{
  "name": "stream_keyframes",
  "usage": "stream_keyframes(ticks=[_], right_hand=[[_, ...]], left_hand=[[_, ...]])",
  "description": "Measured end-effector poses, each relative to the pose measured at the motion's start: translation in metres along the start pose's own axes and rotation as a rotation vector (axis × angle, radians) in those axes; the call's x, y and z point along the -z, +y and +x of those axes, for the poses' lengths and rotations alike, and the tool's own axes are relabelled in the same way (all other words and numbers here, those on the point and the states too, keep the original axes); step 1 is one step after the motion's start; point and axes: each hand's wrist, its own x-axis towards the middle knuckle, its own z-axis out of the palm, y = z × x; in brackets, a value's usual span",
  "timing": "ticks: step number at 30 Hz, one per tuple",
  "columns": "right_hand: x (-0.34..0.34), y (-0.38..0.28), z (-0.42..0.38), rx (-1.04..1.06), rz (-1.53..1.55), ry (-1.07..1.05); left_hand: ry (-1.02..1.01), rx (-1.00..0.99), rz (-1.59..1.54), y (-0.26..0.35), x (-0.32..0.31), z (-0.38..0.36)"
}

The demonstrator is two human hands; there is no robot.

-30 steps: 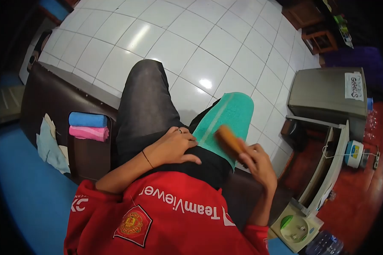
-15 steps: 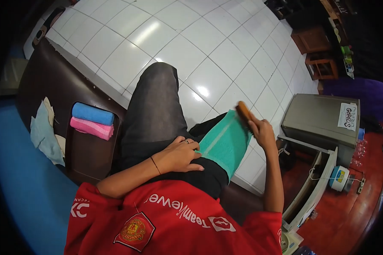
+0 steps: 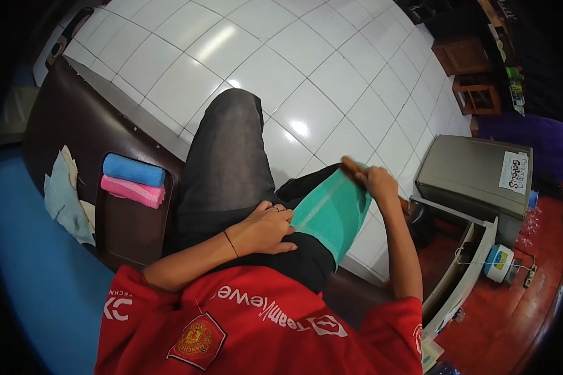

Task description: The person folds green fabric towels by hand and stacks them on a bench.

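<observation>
1. Head view, the work in hand: a green towel is laid flat along the person's right thigh, and a wooden brush is pressed to its far end, near the knee. The brush is largely hidden under the right hand, whose fingers are closed around it.

2. Head view, what has changed: a second ago the brush was seen blurred at the near end of the towel; half a second ago it had been carried to the far edge and stood clear above the fingers. Now it is brought lower, onto the towel's end. From this a repeated stroking along the cloth is judged to be under way, with one pass just run out to the far end.

3. Head view, the other hand: the left hand is kept curled on the lap, its fingertips pinning the near edge of the towel, as in both earlier pictures.

4. Head view, surroundings: a blue roll and a pink roll are left untouched on the brown seat, well apart from the hands.
</observation>
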Motion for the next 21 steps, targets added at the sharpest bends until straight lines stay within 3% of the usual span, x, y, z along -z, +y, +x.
stream_keyframes(ticks=[2, 3, 7, 9, 11, 13, 16, 19, 21], right_hand=[[-0.010, 0.010, 0.025, -0.201, -0.317, 0.405], [-0.004, 0.010, 0.024, -0.202, -0.317, 0.412], [0.040, -0.005, -0.009, -0.034, -0.030, 0.122], [0.048, -0.016, -0.036, 0.401, 0.268, -0.227], [0.042, -0.032, -0.053, 0.406, 0.187, -0.292], [0.034, -0.039, -0.054, 0.317, 0.044, -0.207], [0.026, -0.027, -0.012, 0.009, -0.042, -0.240], [0.017, 0.000, 0.025, -0.106, -0.049, -0.100], [0.003, 0.023, 0.044, -0.196, -0.265, 0.438]], left_hand=[[-0.004, 0.013, -0.004, 0.001, 0.000, 0.000], [0.000, 0.011, 0.002, 0.001, -0.001, 0.000], [0.047, 0.004, -0.057, -0.003, -0.005, -0.003], [0.007, 0.016, -0.046, -0.003, 0.000, 0.000], [-0.013, 0.015, -0.054, -0.004, -0.001, 0.002], [-0.041, 0.024, -0.040, -0.003, 0.001, 0.003], [-0.030, 0.017, -0.031, -0.003, -0.002, 0.004], [-0.041, 0.041, -0.050, -0.001, 0.002, 0.004], [-0.002, 0.025, -0.029, -0.003, 0.000, 0.002]])
